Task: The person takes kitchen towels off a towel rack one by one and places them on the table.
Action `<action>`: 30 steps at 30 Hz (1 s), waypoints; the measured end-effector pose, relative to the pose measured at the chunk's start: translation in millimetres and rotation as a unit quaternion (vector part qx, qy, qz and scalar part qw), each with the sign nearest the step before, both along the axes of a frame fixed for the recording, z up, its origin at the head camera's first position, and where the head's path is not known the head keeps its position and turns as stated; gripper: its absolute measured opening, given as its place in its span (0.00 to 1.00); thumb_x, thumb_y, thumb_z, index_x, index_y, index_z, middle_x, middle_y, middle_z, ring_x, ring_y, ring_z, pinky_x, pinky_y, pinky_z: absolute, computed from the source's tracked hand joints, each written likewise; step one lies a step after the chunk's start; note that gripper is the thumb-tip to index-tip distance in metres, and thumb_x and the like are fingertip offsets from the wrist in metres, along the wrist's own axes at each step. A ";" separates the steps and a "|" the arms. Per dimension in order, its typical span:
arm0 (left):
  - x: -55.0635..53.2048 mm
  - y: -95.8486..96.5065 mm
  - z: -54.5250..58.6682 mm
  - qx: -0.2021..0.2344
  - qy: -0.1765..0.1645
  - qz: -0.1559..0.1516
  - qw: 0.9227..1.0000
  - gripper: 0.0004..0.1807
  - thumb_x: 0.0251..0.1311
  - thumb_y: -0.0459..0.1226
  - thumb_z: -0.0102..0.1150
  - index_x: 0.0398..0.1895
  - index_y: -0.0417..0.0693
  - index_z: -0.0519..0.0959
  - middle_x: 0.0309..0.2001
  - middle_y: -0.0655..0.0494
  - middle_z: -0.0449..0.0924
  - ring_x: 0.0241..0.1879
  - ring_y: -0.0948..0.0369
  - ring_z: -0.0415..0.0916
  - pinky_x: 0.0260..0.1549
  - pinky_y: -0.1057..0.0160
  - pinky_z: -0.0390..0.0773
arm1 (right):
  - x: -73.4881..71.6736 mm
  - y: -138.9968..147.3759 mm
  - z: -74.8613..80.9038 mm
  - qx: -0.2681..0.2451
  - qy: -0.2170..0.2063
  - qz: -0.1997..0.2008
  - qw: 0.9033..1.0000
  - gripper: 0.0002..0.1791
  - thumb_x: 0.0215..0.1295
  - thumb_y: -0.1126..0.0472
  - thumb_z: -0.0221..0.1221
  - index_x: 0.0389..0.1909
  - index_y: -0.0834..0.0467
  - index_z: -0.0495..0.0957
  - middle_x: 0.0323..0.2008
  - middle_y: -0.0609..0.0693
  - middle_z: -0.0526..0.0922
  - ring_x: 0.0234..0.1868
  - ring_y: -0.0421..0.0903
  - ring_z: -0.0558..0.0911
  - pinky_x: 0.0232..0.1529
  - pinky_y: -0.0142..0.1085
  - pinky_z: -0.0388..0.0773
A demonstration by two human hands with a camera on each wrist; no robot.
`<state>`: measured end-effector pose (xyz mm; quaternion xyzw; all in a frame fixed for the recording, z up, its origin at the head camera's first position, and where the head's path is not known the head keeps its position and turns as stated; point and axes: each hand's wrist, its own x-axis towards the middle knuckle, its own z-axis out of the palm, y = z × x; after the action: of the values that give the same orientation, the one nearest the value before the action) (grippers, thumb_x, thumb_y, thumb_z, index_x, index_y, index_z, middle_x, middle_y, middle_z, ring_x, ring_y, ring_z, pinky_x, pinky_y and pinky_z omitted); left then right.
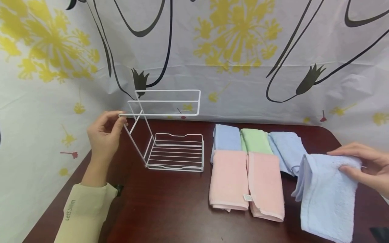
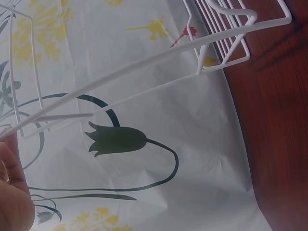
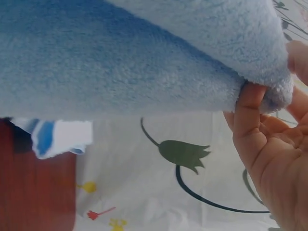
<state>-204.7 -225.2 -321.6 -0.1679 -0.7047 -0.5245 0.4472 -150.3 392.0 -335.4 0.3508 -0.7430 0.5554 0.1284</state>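
Observation:
A white wire rack [image 1: 174,169] stands on the dark table, its slatted base low and its open frame rising at the left. My left hand [image 1: 106,130] pinches the rack's upper left corner between thumb and fingers; in the left wrist view only part of that hand [image 2: 14,192] shows at the edge. On the far right my right hand [image 1: 369,165] holds a folded light blue towel [image 1: 329,195] by its top edge, and the towel hangs down over the table. The right wrist view shows the fingers [image 3: 252,115] curled under the fluffy towel [image 3: 144,62].
Two folded pink towels [image 1: 229,179] lie side by side right of the rack. Behind them are a blue towel [image 1: 226,136], a green towel [image 1: 256,140] and another blue towel [image 1: 287,148]. A flower-patterned sheet [image 1: 182,50] hangs behind the table [image 1: 170,209].

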 end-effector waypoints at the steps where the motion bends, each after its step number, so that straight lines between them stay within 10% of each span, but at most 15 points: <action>1: 0.0 -0.1 0.0 0.002 0.000 -0.001 1.000 0.06 0.58 0.20 0.62 0.38 0.22 0.81 0.29 0.72 0.82 0.27 0.74 0.80 0.24 0.80 0.73 | -0.5 -1.6 -2.2 -0.003 -0.004 0.015 1.000 0.26 0.43 0.96 0.48 0.47 0.82 0.75 0.48 0.53 0.82 0.45 0.39 0.81 0.30 0.24 0.79; 6: -0.4 -0.9 0.0 -0.005 -0.002 0.006 1.000 0.06 0.58 0.21 0.62 0.38 0.24 0.81 0.29 0.73 0.82 0.28 0.74 0.79 0.24 0.80 0.73 | -1.7 -8.2 -8.9 0.093 0.000 -0.023 0.995 0.26 0.44 0.94 0.55 0.47 0.77 0.78 0.47 0.49 0.83 0.46 0.36 0.79 0.34 0.23 0.77; 9: -0.2 -1.1 0.0 -0.012 -0.007 0.013 1.000 0.06 0.59 0.22 0.63 0.39 0.26 0.82 0.29 0.73 0.81 0.28 0.75 0.79 0.24 0.80 0.73 | -2.1 -11.9 -10.2 0.196 0.002 -0.102 0.975 0.26 0.46 0.88 0.62 0.47 0.67 0.81 0.45 0.42 0.83 0.46 0.31 0.77 0.38 0.19 0.73; 16: -0.3 -1.0 -0.1 -0.012 -0.009 0.010 1.000 0.06 0.59 0.22 0.62 0.39 0.26 0.82 0.29 0.72 0.81 0.28 0.74 0.79 0.24 0.80 0.73 | -14.7 -8.4 -25.8 0.250 -0.057 -0.176 0.950 0.21 0.56 0.76 0.66 0.50 0.58 0.83 0.43 0.33 0.83 0.35 0.29 0.76 0.31 0.22 0.67; 30: -0.6 -0.3 0.7 -0.003 -0.008 0.006 1.000 0.06 0.59 0.22 0.62 0.38 0.24 0.81 0.28 0.72 0.81 0.27 0.74 0.79 0.23 0.80 0.73 | -42.5 5.4 -61.6 0.231 -0.102 -0.123 0.960 0.20 0.60 0.75 0.64 0.53 0.62 0.80 0.46 0.25 0.79 0.38 0.25 0.82 0.32 0.20 0.75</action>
<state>-205.3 -225.5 -320.9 -0.1610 -0.7111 -0.5211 0.4438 -192.8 397.4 -396.9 0.2184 -0.8974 0.3817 0.0352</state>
